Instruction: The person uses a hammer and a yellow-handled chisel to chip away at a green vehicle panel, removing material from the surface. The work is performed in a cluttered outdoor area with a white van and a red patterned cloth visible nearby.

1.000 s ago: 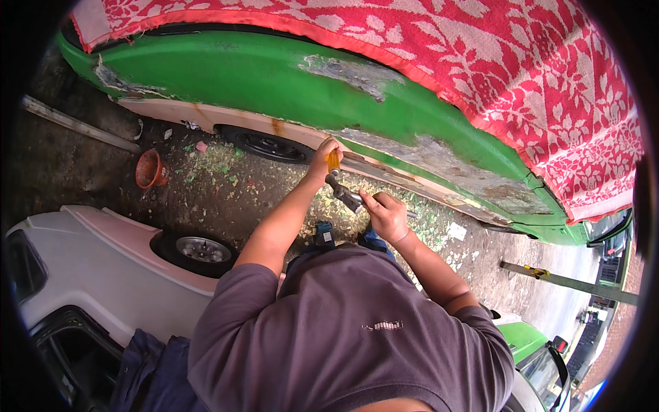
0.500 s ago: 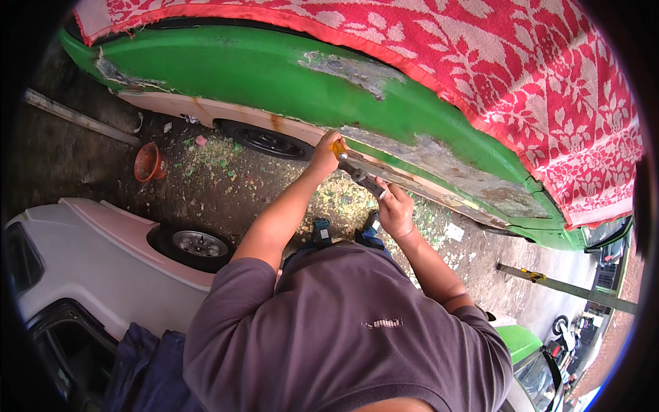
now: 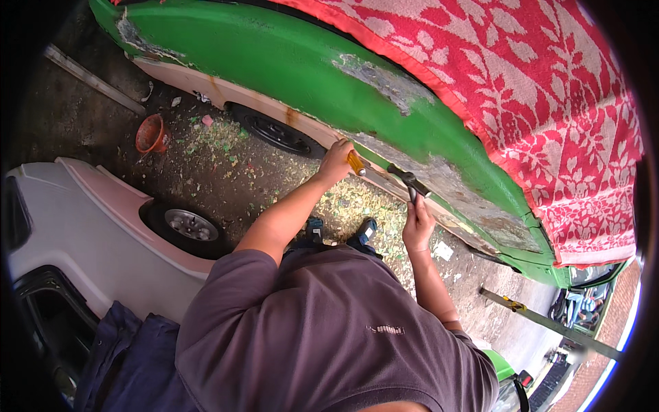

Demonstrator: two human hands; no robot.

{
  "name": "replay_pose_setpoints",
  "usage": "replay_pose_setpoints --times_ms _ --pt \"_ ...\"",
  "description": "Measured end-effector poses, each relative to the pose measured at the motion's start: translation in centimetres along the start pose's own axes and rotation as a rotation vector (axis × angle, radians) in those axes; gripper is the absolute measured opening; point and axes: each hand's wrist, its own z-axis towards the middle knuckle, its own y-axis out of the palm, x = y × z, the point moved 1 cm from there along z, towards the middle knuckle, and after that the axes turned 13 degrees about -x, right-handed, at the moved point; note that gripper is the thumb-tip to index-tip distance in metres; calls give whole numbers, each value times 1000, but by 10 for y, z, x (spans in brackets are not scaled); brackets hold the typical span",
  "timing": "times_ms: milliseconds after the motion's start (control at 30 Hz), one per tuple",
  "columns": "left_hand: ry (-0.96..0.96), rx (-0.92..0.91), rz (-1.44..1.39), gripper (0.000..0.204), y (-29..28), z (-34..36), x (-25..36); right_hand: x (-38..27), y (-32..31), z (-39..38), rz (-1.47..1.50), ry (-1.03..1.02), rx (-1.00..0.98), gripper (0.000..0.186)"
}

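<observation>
My left hand (image 3: 336, 163) is closed around a yellow-handled tool (image 3: 356, 163) with a metal cap on its near end. That hand is up against the lower side of a green car body (image 3: 274, 75); whatever blade the tool has is hidden behind my fingers. In my right hand (image 3: 419, 230) is a hammer (image 3: 410, 182), gripped by its dark handle. The hammer head stands to the right of the capped end, apart from it. Close to both tools, the car side has a long bare patch (image 3: 446, 178) of grey, scraped metal, with a pale pink sill below.
A red patterned towel (image 3: 508, 89) drapes over the green car. Behind me on the left stands a white and pink car (image 3: 117, 226) with dark cloth (image 3: 130, 357) on it. An orange pot (image 3: 152, 134), paint flakes (image 3: 226, 141) and a metal bar (image 3: 549, 321) are on the ground.
The hammer has swung away to the right from the yellow-handled tool's capped end, and my right hand moved right with it. My left hand stays at the car's side. The view has shifted slightly.
</observation>
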Motion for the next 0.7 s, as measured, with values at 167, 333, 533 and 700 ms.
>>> replay_pose_setpoints --times_ms 167,333,533,700 --pt "110 -18 -24 9 4 -4 14 4 -19 -10 -6 217 -79 32" --pt "160 -4 -81 10 5 -2 15 3 -15 -10 74 410 -135 35" --pt "140 15 -63 11 1 -4 17 -7 -10 -8 78 352 -166 33" --pt "140 -9 -48 12 -3 -4 18 -15 -10 -8 95 356 -208 32"
